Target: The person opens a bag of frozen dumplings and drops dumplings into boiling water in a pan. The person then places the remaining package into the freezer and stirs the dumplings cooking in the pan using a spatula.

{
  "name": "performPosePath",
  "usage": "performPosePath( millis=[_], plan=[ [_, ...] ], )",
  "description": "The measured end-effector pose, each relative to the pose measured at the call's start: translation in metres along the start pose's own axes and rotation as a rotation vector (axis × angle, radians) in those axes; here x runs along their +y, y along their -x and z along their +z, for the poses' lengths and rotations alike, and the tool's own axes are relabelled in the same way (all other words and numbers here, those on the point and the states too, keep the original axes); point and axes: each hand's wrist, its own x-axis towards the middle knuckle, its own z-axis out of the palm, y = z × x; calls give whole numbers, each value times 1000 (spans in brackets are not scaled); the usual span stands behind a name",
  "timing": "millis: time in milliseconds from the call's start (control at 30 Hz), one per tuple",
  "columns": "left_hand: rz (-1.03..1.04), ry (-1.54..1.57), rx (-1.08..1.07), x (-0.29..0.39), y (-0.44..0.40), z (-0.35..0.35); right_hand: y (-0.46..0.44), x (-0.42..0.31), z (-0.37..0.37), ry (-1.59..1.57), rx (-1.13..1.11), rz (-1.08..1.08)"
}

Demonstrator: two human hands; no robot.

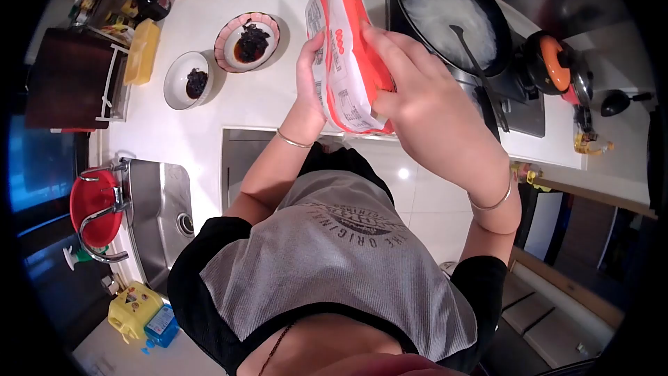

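Observation:
A red and white food package [341,63] is held upright between my two hands, above the front edge of the white counter. My left hand [311,82] supports its left side, with the fingers partly behind it. Against its right side lies my right hand [410,83], its fingers bent over the red side. To the left sit a pink-rimmed bowl [220,45] and a smaller white bowl [174,83], each with dark contents. A black pan [506,42] with cloudy white liquid and a dark utensil stands on the stove to the right.
Bottles [149,0] stand at the back left near a yellow box [142,52]. A steel sink [156,202] and a red basin [94,205] are at the left. An orange-handled lid [554,63] lies right of the pan. A ladle [616,102] is farther right.

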Motion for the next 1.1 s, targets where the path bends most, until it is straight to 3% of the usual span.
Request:
performPosePath(
  millis=[433,533,700,833,867,967,1033,1100],
  plan=[
    [-18,58,-61,4,-7,-10,1,2,-17,204,96,-114],
    [-2,64,-171,8,-11,-21,5,8,-36,302,158,-79],
    [-100,204,-402,19,-6,-35,14,63,-51,304,245,184],
    [-80,192,-503,21,-2,-26,41,152,0,370,97,512],
    [-138,295,-444,23,1,-19,49,173,14,413,33,536],
    [-33,217,-349,21,-3,-27,70,214,47,493,-119,627],
    [308,-260,-6,16,-9,-40,64,209,49,491,-136,697],
    [215,-131,-67,15,-8,-39,60,196,42,451,-83,773]
  ],
)
